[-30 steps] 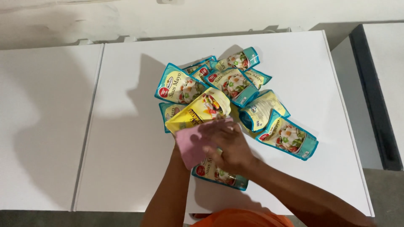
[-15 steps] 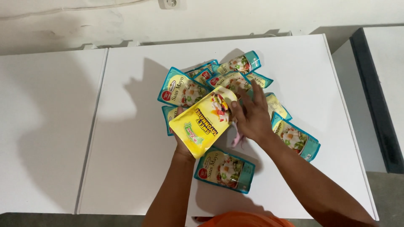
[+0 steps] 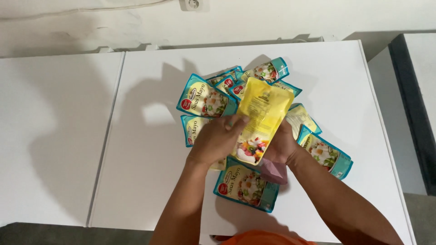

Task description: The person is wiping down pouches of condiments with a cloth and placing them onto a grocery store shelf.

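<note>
While a heap of teal sauce pouches (image 3: 206, 97) lies spread over the white table (image 3: 150, 181), a yellow pouch (image 3: 262, 119) is held up above the pile, seen from the head cam. The pouch is gripped at its lower end by both hands, back side up, tilted w/ its top toward the far edge. The left hand (image 3: 217, 139) is closed round the pouch's left edge, thumb laid across the front. The right hand (image 3: 282, 146) is curled against the right edge from below, fingers mostly hidden behind the pouch. A pink cloth-like item (image 3: 274, 171) is seen just under the right hand; whether it is held can't be told. Another teal pouch (image 3: 246, 185) lies nearest the person, between the forearms. A second white table (image 3: 54, 136) adjoins at left.
</note>
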